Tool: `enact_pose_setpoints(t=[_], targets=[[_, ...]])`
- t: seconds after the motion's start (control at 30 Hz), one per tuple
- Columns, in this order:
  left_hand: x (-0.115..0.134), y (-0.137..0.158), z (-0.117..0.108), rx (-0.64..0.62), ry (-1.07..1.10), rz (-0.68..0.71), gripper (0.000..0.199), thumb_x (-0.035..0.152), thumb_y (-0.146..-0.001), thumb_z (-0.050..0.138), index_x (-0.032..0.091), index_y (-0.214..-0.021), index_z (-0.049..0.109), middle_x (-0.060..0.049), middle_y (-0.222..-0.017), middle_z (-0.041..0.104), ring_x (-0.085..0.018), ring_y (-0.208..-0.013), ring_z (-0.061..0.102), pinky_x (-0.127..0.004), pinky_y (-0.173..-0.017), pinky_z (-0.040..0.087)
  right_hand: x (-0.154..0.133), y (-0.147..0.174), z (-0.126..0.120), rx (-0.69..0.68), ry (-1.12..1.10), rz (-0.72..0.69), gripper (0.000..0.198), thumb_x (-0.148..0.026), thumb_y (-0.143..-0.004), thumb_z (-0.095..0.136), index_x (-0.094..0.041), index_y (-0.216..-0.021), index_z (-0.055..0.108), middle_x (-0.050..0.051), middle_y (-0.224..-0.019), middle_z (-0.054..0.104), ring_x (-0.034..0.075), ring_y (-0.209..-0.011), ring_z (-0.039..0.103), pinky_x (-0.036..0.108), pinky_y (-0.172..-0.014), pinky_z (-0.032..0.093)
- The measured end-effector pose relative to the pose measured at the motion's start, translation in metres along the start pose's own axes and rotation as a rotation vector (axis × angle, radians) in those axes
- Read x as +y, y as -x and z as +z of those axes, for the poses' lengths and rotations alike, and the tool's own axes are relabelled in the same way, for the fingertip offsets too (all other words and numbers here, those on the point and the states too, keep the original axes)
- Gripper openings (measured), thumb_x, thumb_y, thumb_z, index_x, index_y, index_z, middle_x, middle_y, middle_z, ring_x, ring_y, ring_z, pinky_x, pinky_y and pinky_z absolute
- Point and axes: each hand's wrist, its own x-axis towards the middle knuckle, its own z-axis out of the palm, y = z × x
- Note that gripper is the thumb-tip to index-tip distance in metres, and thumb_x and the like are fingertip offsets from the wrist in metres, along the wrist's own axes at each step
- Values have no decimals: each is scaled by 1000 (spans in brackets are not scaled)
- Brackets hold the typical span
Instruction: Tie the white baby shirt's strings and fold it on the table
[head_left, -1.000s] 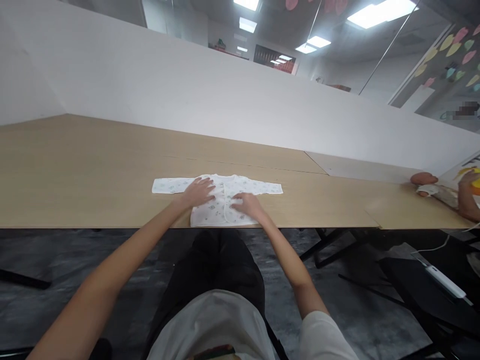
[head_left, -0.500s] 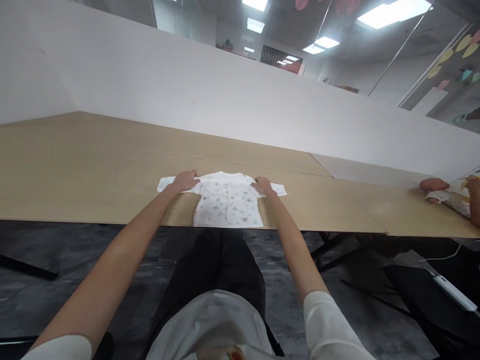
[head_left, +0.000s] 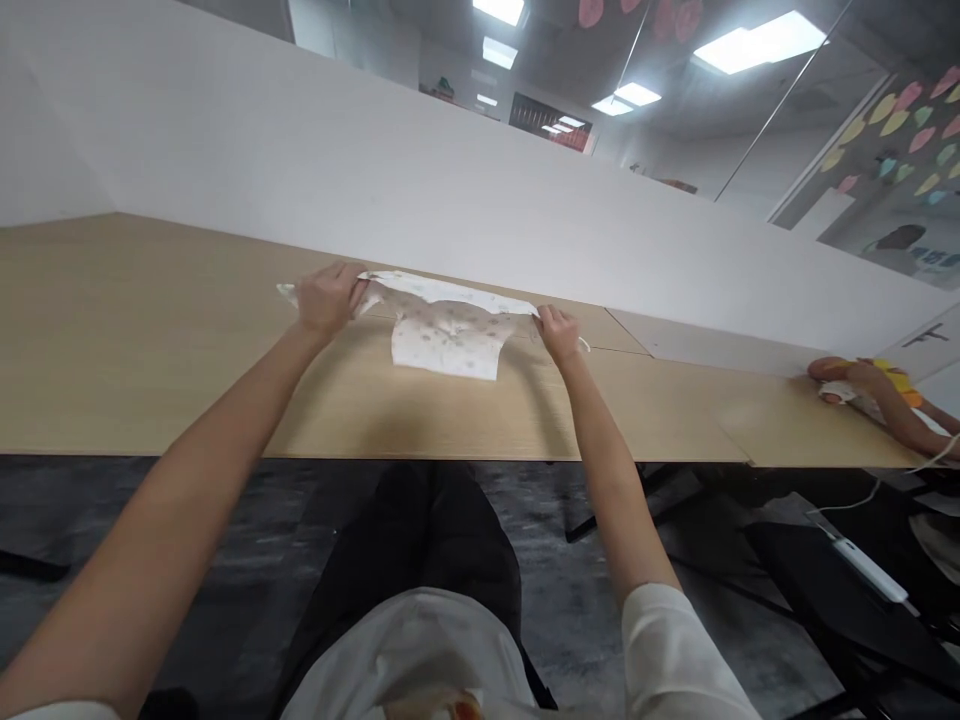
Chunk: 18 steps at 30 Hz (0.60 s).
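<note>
A small white baby shirt (head_left: 448,345) with a faint printed pattern is stretched between my two hands, partly raised off the table. My left hand (head_left: 328,298) is closed on its left shoulder, and a sleeve end pokes out beyond the fist. At the other shoulder, my right hand (head_left: 559,333) grips the fabric with curled fingers; a bit of sleeve shows past it. The upper edge is pulled taut and the body sags below, slightly blurred. Shadows of my arms and the shirt fall on the wood under it.
The light wood table (head_left: 187,350) runs along a white partition (head_left: 300,170) with glass above. On the far right, another person's arm (head_left: 892,400) reaches to a doll (head_left: 832,370) on the table. A black chair (head_left: 817,580) holding a white device (head_left: 870,570) stands below.
The shirt lay flat near the table's front edge. Both hands have lifted it by the shoulders and moved it away from me, toward the partition. The other person's arm reaches further into view.
</note>
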Motion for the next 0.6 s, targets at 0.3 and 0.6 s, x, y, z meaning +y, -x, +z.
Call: enact_pose_setpoints(t=[0.3,0.6], targets=[[-26,120,2,-336,-71,291,49,51,-95,25,24,-91,66,-9,-83,63,-23,-82,56,-35,-75,42,-7,108,17,-262,-53,-318,32,-32,-98,39,-15,-87,64,11,-77,62,18,-67,51,28,-62,34],[-41,165,-15,-520,155,343,39,25,-85,34,16,-105,66,-14,-113,64,-26,-107,55,-43,-94,42,-6,163,1,-500,88,-430,27,-26,-93,47,-12,-111,61,14,-97,65,22,-82,60,29,-66,40]])
